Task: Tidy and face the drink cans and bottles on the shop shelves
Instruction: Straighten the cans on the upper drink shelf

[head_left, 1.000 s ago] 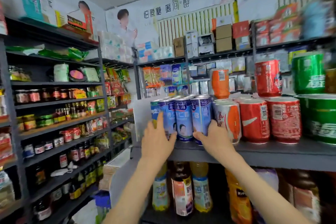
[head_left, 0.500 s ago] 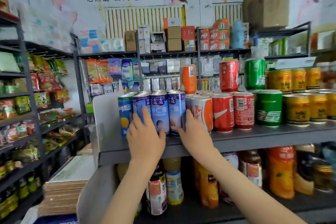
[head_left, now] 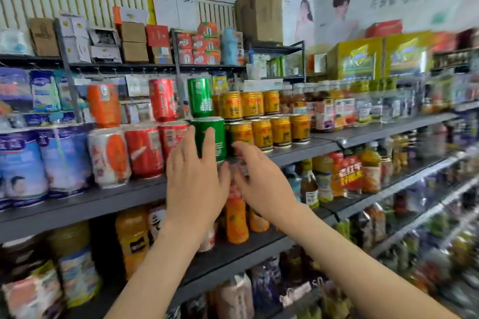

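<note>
A dark grey metal shelf (head_left: 77, 206) runs along the shop wall and carries a row of upright drink cans: blue-and-white cans (head_left: 23, 166), red cans (head_left: 143, 153), one green metal can (head_left: 208, 123) and gold-yellow cans (head_left: 261, 133). The left hand (head_left: 195, 186), fingers straight and spread, is raised before the green can. The right hand (head_left: 261, 181), fingers loosely extended, hangs just beside it. Contact cannot be told. Orange plastic bottles (head_left: 236, 217) stand on the shelf below, and brown cardboard boxes (head_left: 261, 13) sit high against the postered wall.
</note>
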{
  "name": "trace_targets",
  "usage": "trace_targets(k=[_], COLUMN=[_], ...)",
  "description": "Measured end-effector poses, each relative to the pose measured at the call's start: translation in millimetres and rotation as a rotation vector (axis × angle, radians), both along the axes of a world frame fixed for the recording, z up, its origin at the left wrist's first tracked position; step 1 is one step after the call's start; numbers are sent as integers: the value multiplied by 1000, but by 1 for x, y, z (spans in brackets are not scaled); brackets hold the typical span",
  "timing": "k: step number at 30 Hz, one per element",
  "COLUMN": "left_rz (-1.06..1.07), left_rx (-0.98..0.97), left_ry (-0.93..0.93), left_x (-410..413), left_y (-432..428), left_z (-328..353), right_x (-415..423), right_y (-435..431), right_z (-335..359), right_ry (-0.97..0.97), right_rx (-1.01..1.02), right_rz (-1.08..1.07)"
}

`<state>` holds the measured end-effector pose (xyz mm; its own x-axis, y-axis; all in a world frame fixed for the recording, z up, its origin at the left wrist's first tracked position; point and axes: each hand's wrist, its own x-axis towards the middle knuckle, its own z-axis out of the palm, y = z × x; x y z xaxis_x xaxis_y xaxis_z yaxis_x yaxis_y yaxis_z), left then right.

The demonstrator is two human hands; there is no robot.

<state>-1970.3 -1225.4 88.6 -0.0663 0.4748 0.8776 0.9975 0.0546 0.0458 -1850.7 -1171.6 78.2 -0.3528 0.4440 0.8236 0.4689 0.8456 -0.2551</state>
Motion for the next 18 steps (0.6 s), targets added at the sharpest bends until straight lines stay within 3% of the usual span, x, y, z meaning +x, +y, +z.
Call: trace_targets(k=[9, 18], left_rz=[-145, -122], left_rx=[-41, -81], left_ry=[23, 129], left_x=[250, 384], left_y=[127, 261], left_z=[2, 8], right_x=[286, 434], right_y=[106, 237], right_z=[12, 18], right_ry=[-90, -36], right_rx=[29, 73], right_rz=[-287, -362])
